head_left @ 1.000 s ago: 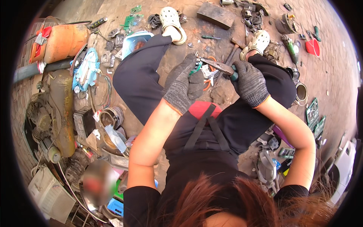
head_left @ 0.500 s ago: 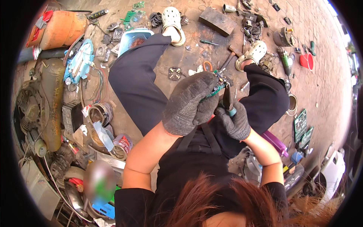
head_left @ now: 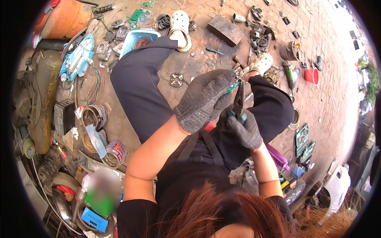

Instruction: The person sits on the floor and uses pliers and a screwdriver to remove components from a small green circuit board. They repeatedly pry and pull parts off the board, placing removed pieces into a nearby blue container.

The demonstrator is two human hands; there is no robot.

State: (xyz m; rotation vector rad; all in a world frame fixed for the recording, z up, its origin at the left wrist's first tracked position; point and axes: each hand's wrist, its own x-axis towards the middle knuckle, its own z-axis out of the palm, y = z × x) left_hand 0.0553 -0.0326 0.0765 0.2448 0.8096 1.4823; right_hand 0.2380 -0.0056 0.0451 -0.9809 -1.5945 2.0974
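Note:
My left hand (head_left: 204,99), in a dark grey knit glove, is closed around a small green circuit board (head_left: 234,86). Most of the board is hidden by the glove; its green edge and some metal parts stick out past the fingertips. In my right hand (head_left: 249,130), gloved the same way, is a pair of pliers (head_left: 239,100) with dark jaws and teal handles. The jaws point up and lie against or just beside the board's exposed end; whether they grip a part cannot be made out. Both hands are above my lap, between my spread knees.
Around my feet lie a metal block (head_left: 225,30), a screwdriver (head_left: 214,51), a hammer (head_left: 239,61) and a blue basin (head_left: 137,39). To the right are an angle grinder (head_left: 289,75), a red cup (head_left: 311,76) and more circuit boards (head_left: 302,137). Cans (head_left: 115,152) and scrap crowd the left.
The whole view has shifted a little. The pliers have turned more upright and show more of both handles. Less of the green board shows beyond my left glove.

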